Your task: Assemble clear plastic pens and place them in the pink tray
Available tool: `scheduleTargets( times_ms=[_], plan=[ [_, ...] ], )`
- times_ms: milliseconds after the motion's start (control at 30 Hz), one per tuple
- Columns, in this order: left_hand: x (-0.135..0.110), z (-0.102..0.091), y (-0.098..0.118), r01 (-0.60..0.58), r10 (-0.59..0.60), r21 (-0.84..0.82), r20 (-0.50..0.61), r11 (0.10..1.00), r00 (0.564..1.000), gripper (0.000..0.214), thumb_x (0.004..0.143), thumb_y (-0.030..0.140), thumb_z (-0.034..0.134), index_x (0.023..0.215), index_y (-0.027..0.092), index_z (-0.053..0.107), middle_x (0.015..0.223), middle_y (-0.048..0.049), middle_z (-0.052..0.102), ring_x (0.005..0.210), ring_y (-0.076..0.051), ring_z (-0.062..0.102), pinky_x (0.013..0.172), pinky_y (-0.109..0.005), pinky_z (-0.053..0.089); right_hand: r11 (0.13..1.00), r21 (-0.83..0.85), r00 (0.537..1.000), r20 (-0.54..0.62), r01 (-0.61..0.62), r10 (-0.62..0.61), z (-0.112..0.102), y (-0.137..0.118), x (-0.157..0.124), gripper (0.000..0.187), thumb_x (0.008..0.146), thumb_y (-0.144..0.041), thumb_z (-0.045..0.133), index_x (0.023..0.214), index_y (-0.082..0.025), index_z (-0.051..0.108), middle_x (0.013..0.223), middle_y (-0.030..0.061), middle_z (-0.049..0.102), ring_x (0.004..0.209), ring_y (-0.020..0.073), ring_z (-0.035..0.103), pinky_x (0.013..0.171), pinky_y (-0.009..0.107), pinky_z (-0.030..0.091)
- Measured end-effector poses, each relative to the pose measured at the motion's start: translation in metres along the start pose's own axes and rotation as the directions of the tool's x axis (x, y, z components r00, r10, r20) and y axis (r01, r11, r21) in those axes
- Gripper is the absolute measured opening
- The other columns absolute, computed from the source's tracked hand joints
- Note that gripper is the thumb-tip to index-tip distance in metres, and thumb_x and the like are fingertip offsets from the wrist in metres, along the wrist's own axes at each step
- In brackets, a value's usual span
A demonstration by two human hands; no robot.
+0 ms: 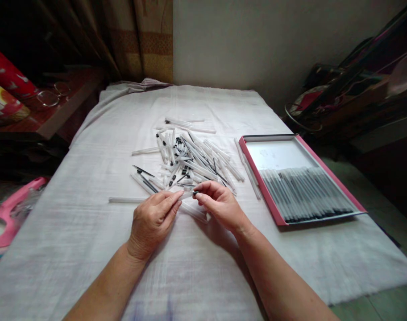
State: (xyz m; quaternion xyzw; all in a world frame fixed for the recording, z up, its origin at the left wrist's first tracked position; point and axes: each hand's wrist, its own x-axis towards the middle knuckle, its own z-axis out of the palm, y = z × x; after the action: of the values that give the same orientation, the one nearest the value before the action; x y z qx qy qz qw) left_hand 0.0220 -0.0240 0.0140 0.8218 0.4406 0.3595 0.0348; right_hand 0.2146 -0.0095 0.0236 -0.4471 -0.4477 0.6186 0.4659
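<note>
My left hand [155, 218] is closed around a clear pen barrel [187, 195], whose end sticks out past the thumb and forefinger. At that end, my right hand [220, 205] pinches a small black plug [195, 193], touching or nearly touching the barrel. Left of my left hand a clear tube [125, 200] shows; whether it is the same barrel I cannot tell. Just beyond both hands lies a loose pile of clear barrels [220, 156], thin black refills [198, 149], clear caps [172, 140] and small black plugs [184, 170].
A shallow pink-edged box [279, 147] on the right holds a row of pens [304, 194] with black ends. Two clear tubes [248, 171] lie along its left side. The white cloth [89, 249] covers the table. Eyeglasses [51, 96] rest on a wooden stand at left.
</note>
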Motion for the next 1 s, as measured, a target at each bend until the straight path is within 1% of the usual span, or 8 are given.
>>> scheduleTargets(
  times_ms=[100,267,400,500,633,733,900,1000],
  plan=[
    [0.0,-0.001,0.0,-0.01,0.01,0.022,0.013,1.0,1.0,0.025,0.093,0.024,0.055,0.115,0.019,0.066,0.096,-0.0058,0.073,0.084,-0.018,0.068,0.075,-0.028,0.054,0.972,-0.182,0.989,0.006,0.146,-0.148,-0.002,0.003,-0.002,0.013,0.077,-0.026,0.067,0.088,-0.019,0.066,0.077,0.0007,0.068,0.068,0.0124,0.061,0.064,0.025,0.048],
    [0.001,-0.001,0.0,-0.013,0.011,0.032,0.047,0.999,0.999,0.026,0.094,0.025,0.054,0.115,0.019,0.067,0.097,-0.0057,0.072,0.084,-0.018,0.068,0.075,-0.028,0.053,0.808,-0.491,0.939,0.069,0.326,-0.337,-0.006,0.005,-0.004,0.013,0.084,-0.022,0.061,0.093,-0.019,0.069,0.089,0.0055,0.072,0.081,0.0163,0.066,0.075,0.028,0.05],
    [0.001,-0.002,0.0,-0.009,0.008,0.016,0.043,1.0,0.999,0.025,0.094,0.025,0.054,0.114,0.02,0.068,0.095,-0.0053,0.072,0.083,-0.017,0.068,0.074,-0.027,0.053,0.713,-0.599,0.921,0.117,0.364,-0.372,-0.007,0.002,-0.005,0.012,0.087,-0.022,0.058,0.091,-0.018,0.068,0.087,0.0054,0.072,0.08,0.0159,0.066,0.074,0.026,0.049],
    [0.002,-0.002,0.001,-0.012,0.012,-0.006,0.043,1.0,0.999,0.023,0.093,0.025,0.055,0.112,0.021,0.069,0.094,-0.0044,0.072,0.082,-0.016,0.067,0.073,-0.026,0.052,0.637,-0.683,0.922,0.151,0.358,-0.356,-0.007,-0.001,-0.005,0.012,0.089,-0.024,0.056,0.083,-0.019,0.066,0.077,0.0032,0.07,0.07,0.014,0.063,0.067,0.024,0.046],
    [0.001,-0.001,0.002,-0.026,0.027,-0.015,0.052,1.0,0.998,0.023,0.092,0.023,0.057,0.112,0.021,0.069,0.093,-0.004,0.072,0.082,-0.016,0.067,0.072,-0.026,0.051,0.559,-0.76,0.931,0.172,0.333,-0.322,-0.008,-0.002,-0.006,0.031,0.093,-0.03,0.05,0.065,-0.02,0.057,0.059,0.0005,0.06,0.055,0.0115,0.054,0.056,0.023,0.038],
    [0.0,0.0,0.001,-0.031,0.032,-0.023,0.05,0.999,0.998,0.024,0.092,0.022,0.057,0.113,0.021,0.068,0.094,-0.0044,0.072,0.083,-0.016,0.066,0.074,-0.026,0.052,0.574,-0.751,0.936,0.174,0.327,-0.305,-0.008,-0.003,-0.007,0.035,0.095,-0.033,0.046,0.063,-0.02,0.055,0.059,0.0009,0.06,0.055,0.0119,0.054,0.056,0.023,0.038],
    [0.0,0.0,-0.001,-0.013,0.014,-0.028,0.037,1.0,0.999,0.024,0.092,0.021,0.056,0.113,0.02,0.068,0.093,-0.0043,0.072,0.082,-0.016,0.066,0.075,-0.026,0.052,0.681,-0.671,0.954,0.161,0.294,-0.254,-0.008,-0.006,-0.009,0.011,0.089,-0.025,0.052,0.095,-0.019,0.059,0.07,-0.0011,0.064,0.06,0.0118,0.056,0.061,0.022,0.042],
    [0.0,-0.001,-0.001,-0.016,0.017,-0.033,0.041,0.999,0.999,0.024,0.092,0.021,0.056,0.113,0.02,0.068,0.093,-0.0044,0.072,0.082,-0.016,0.067,0.075,-0.026,0.053,0.686,-0.66,0.951,0.175,0.306,-0.255,-0.008,-0.006,-0.009,0.009,0.089,-0.025,0.052,0.088,-0.02,0.059,0.071,-0.0008,0.065,0.062,0.0116,0.057,0.062,0.023,0.043]
  ],
)
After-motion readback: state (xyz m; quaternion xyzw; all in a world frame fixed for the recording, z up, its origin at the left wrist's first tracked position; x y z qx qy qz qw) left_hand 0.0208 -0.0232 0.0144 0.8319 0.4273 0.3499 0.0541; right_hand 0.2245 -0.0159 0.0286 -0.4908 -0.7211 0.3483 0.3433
